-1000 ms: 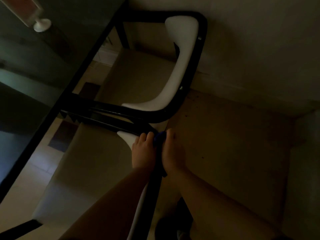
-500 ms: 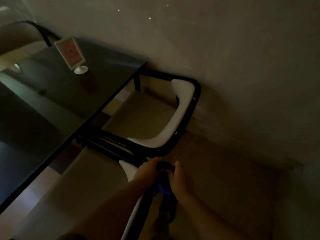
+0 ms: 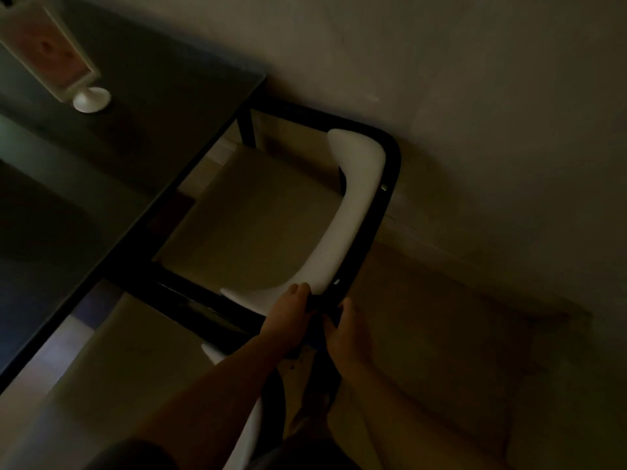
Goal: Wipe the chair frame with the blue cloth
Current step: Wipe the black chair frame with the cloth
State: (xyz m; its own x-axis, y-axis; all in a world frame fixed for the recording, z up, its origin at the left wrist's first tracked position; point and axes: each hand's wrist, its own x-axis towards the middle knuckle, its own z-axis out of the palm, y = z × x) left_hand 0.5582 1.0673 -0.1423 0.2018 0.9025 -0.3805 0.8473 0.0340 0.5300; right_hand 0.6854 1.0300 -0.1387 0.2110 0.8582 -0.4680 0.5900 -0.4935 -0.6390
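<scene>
In dim light, a chair with a black tubular frame (image 3: 391, 184) and a white curved backrest (image 3: 354, 205) stands tucked against the dark table. My left hand (image 3: 291, 315) and my right hand (image 3: 346, 330) meet at the frame's near rounded corner. The blue cloth (image 3: 316, 344) is bunched between them, wrapped around the black tube and mostly hidden by my fingers. My left fingertips touch the lower end of the white backrest. Both hands are closed on the cloth.
A second chair's white backrest (image 3: 249, 432) and black frame run under my forearms. The dark glass table (image 3: 101, 184) fills the left, with a white-footed sign holder (image 3: 57, 62) on it. A plain wall (image 3: 475, 96) rises close behind the chair.
My hands and the cloth have shifted forward from the nearer chair's top onto the farther chair's frame corner. The view has swung as my head moved.
</scene>
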